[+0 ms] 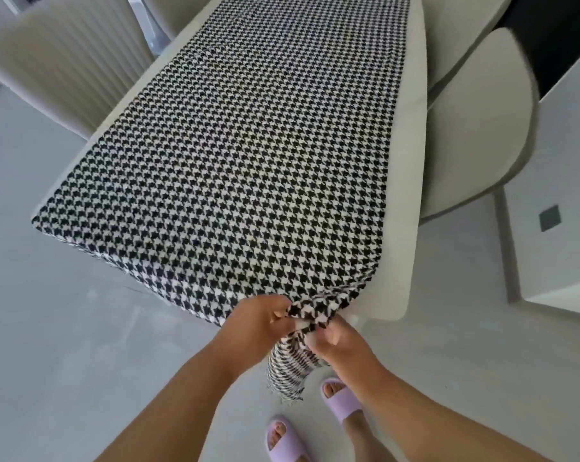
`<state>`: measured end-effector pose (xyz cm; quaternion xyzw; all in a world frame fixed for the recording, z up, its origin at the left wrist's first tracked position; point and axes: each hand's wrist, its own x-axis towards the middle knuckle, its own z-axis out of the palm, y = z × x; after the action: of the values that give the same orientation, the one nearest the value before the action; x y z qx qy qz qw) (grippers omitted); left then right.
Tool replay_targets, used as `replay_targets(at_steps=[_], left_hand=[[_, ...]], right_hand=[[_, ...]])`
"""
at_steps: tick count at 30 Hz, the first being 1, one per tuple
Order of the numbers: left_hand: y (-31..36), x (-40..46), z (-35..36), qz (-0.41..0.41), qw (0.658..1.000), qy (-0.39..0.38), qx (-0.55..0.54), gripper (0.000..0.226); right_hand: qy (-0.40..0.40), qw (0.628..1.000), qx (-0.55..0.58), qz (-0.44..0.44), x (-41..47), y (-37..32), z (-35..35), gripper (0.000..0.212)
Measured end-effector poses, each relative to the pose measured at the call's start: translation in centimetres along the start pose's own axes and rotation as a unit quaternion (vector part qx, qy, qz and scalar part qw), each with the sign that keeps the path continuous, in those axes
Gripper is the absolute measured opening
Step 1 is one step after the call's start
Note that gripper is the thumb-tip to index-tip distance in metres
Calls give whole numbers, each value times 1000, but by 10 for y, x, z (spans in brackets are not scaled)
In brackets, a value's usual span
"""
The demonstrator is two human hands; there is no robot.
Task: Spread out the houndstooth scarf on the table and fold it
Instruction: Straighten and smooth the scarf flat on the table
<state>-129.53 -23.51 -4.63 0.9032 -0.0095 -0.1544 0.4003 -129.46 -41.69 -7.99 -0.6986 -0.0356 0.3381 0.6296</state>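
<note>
The black-and-white houndstooth scarf (248,155) lies flat along a white table (412,135), covering most of its top. Its near end hangs over the table's front edge. At that edge, my left hand (258,325) and my right hand (342,345) sit close together, both pinching a bunched near corner of the scarf. A gathered tail of the scarf dangles below my hands toward the floor. The far end of the scarf runs out of view at the top.
Cream upholstered chairs stand on both sides: a ribbed one (65,65) at the left and rounded ones (482,128) at the right. A white cabinet (565,195) stands at the right. My feet in lilac slippers (342,401) are on the pale floor.
</note>
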Motion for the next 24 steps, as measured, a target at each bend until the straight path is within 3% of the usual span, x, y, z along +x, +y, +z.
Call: replay_targets(at_steps=[2, 5, 6, 9, 13, 17, 21, 24], left_hand=[[10, 2, -19, -26, 998, 19, -60, 26], [21, 5, -41, -57, 984, 55, -162, 32], [25, 5, -46, -59, 980, 68, -179, 33], [32, 2, -57, -48, 976, 83, -194, 36], [36, -3, -66, -37, 977, 90, -192, 36], [29, -7, -75, -67, 964, 150, -210, 24], [25, -22, -69, -89, 933, 230, -262, 47], [29, -33, -59, -76, 955, 198, -207, 49]], right_hand=[[-36, 994, -96, 27, -1, 12, 2, 59], [-11, 969, -247, -24, 8, 27, 4, 36], [15, 961, -269, -58, 12, 27, 6, 41], [96, 963, -240, -81, 25, 10, 13, 86], [80, 938, -323, -98, 43, -7, 10, 75], [21, 961, -249, -120, 29, -42, 11, 25], [5, 985, -121, -126, 29, -88, 15, 22], [4, 993, -16, -120, 33, -120, 19, 23]])
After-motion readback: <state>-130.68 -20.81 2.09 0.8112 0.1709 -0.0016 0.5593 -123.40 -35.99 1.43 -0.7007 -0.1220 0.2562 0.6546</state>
